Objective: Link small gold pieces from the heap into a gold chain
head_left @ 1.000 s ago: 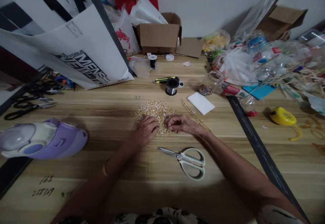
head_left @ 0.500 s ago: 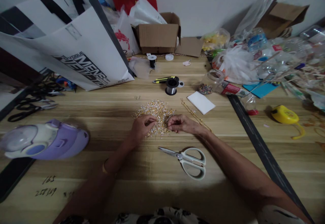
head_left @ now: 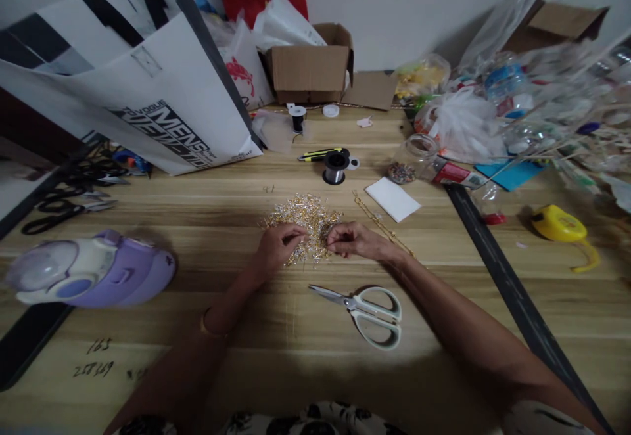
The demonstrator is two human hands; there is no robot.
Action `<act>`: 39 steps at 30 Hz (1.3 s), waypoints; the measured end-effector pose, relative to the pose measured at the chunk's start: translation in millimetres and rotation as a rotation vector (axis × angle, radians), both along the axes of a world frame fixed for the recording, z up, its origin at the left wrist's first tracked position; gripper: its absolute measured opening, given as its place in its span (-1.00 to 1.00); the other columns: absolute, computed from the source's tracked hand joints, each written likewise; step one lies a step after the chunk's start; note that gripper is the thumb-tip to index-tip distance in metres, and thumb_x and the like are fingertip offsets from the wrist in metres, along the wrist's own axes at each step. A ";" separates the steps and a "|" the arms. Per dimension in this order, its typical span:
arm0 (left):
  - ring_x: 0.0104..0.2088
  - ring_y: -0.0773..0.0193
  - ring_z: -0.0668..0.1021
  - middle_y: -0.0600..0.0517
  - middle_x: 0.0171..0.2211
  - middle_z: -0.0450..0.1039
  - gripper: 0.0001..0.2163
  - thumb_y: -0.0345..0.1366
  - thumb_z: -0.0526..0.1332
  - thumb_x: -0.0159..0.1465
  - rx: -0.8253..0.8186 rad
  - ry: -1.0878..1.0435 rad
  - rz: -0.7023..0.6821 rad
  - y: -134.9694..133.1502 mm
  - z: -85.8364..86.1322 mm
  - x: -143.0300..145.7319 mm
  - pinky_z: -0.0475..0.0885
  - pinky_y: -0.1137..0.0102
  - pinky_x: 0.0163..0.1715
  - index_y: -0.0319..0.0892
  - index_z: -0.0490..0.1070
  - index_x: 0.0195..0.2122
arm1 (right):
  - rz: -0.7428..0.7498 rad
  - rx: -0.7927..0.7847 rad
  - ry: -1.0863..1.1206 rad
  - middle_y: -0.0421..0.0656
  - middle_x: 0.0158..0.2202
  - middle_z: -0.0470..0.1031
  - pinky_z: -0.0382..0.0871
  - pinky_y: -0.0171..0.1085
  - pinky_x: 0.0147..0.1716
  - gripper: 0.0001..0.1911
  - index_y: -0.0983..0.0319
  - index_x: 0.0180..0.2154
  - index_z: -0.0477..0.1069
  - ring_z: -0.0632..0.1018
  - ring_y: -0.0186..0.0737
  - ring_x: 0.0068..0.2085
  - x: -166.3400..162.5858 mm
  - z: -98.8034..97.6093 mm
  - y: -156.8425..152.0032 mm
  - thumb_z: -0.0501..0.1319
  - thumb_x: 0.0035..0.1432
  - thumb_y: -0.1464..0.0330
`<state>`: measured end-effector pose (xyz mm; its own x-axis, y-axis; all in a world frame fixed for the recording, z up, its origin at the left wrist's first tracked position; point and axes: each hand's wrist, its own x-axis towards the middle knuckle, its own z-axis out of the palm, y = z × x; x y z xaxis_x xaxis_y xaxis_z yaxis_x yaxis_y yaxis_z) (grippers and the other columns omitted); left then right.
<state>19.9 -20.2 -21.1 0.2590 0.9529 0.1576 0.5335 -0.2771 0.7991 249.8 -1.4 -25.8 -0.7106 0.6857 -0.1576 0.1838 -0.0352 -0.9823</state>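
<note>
A heap of small gold and silver metal pieces [head_left: 305, 215] lies in the middle of the wooden table [head_left: 207, 225]. My left hand [head_left: 276, 248] rests at the heap's near left edge, fingers pinched together on some of the pieces. My right hand [head_left: 355, 240] is at the heap's near right edge, fingers curled in a pinch on something too small to make out. The two hands are a few centimetres apart. A thin gold chain [head_left: 382, 226] runs diagonally just behind my right wrist.
White-handled scissors [head_left: 367, 310] lie close in front of my hands. A purple bottle [head_left: 93, 276] lies at the left, a black ruler [head_left: 513, 297] at the right. Behind the heap are a wire spool [head_left: 334, 167], a white pad [head_left: 393, 199], a bead jar [head_left: 410, 161], a yellow tape measure [head_left: 558, 225], bags and a cardboard box [head_left: 309, 67].
My left hand has drawn slightly left and its fingers have pinched at the heap's edge. The right hand stays almost still. The view has shifted a little.
</note>
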 end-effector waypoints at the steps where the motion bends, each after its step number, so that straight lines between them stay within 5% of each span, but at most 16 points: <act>1: -0.36 0.30 0.59 0.05 -0.38 0.59 -0.91 -0.32 0.21 0.17 -0.009 -0.006 0.000 0.1 0.0 -0.5 0.45 0.48 -0.33 -0.16 0.51 -0.35 | 0.000 0.001 0.000 -0.28 -0.54 0.30 0.27 -0.46 -0.57 -0.69 0.30 -0.39 0.36 0.32 -0.46 -0.54 -0.1 -0.3 0.1 0.26 0.05 0.15; 13: -0.39 0.31 0.53 0.03 -0.39 0.53 -0.92 -0.37 0.19 0.16 0.116 0.039 0.022 5.2 3.6 -6.2 0.43 0.42 -0.32 -0.18 0.48 -0.37 | -0.003 -0.009 0.012 -0.29 -0.55 0.27 0.28 -0.45 -0.57 -0.73 0.29 -0.40 0.36 0.30 -0.47 -0.55 -0.4 1.5 -0.5 0.26 0.06 0.20; 18: -0.35 0.28 0.49 0.03 -0.43 0.49 -0.95 -0.38 0.23 0.16 0.198 0.138 -0.107 3.9 1.1 -4.5 0.39 0.35 -0.25 -0.18 0.47 -0.42 | -0.011 -0.009 0.002 -0.29 -0.55 0.28 0.28 -0.46 -0.58 -0.73 0.29 -0.40 0.36 0.31 -0.47 -0.54 -0.5 0.6 -0.2 0.26 0.05 0.20; 26: -0.15 0.17 0.36 -0.05 -0.27 0.37 -0.84 -0.34 0.11 0.27 0.312 0.455 -0.302 -10.2 12.6 5.4 0.31 0.23 -0.10 -0.17 0.47 -0.20 | -0.010 -0.009 0.011 -0.29 -0.54 0.28 0.28 -0.45 -0.56 -0.71 0.30 -0.38 0.37 0.31 -0.46 -0.53 -0.2 0.4 -0.7 0.26 0.05 0.18; 39: -0.20 0.21 0.37 -0.04 -0.30 0.38 -0.83 -0.38 0.06 0.30 0.314 0.431 -0.356 -8.3 9.9 4.0 0.32 0.27 -0.13 -0.20 0.43 -0.36 | -0.010 0.001 0.008 -0.29 -0.56 0.28 0.28 -0.46 -0.59 -0.75 0.30 -0.39 0.36 0.30 -0.47 -0.55 -0.4 -0.2 0.0 0.26 0.06 0.22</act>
